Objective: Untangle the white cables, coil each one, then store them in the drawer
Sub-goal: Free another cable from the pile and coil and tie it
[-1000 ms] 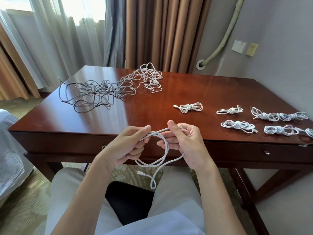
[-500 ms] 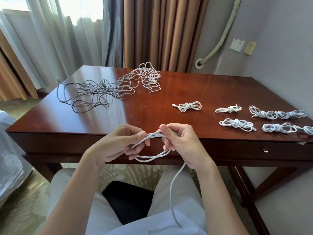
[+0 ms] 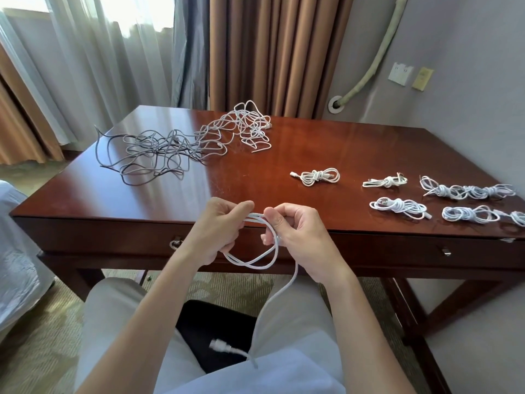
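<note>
Compared with half a second ago, the loop of the white cable (image 3: 257,258) between the hands is bigger and hangs lower, and its free end with the plug (image 3: 220,344) now lies on the lap. The left hand (image 3: 217,233) has its fingers curled around the strands, with the thumb pressing on top. The right hand (image 3: 298,237) pinches the same strands between thumb and curled fingers, just beside the left one. Both hands are in front of the desk edge, above the closed drawer (image 3: 397,248). On the dark wooden desk (image 3: 326,149) a tangled pile of cables (image 3: 184,143) lies far left, and several coiled white cables (image 3: 397,207) lie on the right. Behind are curtains (image 3: 270,52) and a grey wall.
</note>
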Demonstrator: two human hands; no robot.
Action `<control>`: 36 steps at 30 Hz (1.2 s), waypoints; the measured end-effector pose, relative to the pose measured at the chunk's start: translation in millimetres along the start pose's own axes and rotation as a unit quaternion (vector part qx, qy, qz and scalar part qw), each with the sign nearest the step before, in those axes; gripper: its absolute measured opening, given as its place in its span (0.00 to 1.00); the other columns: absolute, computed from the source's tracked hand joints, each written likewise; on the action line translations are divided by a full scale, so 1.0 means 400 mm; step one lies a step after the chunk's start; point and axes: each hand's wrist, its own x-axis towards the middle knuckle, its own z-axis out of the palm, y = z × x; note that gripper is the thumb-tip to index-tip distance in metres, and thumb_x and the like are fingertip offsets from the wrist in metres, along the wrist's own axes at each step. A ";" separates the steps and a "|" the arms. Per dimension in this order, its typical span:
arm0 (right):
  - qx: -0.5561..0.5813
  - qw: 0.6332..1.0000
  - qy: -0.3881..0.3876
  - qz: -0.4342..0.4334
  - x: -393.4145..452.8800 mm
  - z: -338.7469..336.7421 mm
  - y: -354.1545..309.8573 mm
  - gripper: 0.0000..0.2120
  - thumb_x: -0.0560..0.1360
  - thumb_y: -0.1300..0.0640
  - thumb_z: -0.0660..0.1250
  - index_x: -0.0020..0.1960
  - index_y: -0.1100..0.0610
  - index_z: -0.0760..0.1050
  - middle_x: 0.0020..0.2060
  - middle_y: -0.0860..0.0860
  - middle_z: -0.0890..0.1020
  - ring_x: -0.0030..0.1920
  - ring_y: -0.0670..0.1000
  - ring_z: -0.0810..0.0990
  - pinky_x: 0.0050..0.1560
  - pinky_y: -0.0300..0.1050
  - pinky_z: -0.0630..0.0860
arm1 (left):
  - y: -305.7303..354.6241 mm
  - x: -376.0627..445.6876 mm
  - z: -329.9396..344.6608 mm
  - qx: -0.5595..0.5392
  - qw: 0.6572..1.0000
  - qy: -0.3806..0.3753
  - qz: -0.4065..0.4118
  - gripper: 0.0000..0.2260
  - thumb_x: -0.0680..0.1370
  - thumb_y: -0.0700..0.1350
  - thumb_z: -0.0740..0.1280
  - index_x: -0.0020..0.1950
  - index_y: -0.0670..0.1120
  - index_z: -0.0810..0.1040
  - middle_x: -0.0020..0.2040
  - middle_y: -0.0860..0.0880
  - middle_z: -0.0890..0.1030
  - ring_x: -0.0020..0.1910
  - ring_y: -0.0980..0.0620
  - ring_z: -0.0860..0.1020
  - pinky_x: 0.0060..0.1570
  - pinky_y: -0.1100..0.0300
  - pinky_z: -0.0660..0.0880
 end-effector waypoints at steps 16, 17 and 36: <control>-0.143 0.896 -0.388 0.159 0.031 -0.041 -0.049 0.18 0.80 0.53 0.69 0.62 0.67 0.78 0.53 0.58 0.86 0.57 0.60 0.84 0.65 0.49 0.76 | 0.059 -0.025 0.042 0.226 0.946 -0.103 0.207 0.28 0.82 0.41 0.65 0.22 0.44 0.62 0.20 0.52 0.61 0.22 0.55 0.58 0.25 0.62 0.57; -0.153 0.892 -0.396 0.152 0.029 -0.042 -0.052 0.16 0.82 0.56 0.67 0.62 0.67 0.78 0.52 0.56 0.86 0.54 0.55 0.84 0.64 0.45 0.76 | 0.058 -0.025 0.043 0.231 0.943 -0.097 0.219 0.29 0.82 0.40 0.65 0.21 0.46 0.61 0.19 0.55 0.61 0.22 0.55 0.58 0.25 0.60 0.58; -0.096 0.943 -0.280 0.150 0.018 -0.022 -0.045 0.14 0.74 0.61 0.77 0.51 0.71 0.78 0.32 0.55 0.65 0.29 0.49 0.58 0.29 0.43 0.54 | -0.048 -0.035 0.039 0.203 0.940 0.086 0.259 0.25 0.84 0.47 0.63 0.27 0.47 0.64 0.22 0.55 0.63 0.23 0.55 0.61 0.26 0.65 0.57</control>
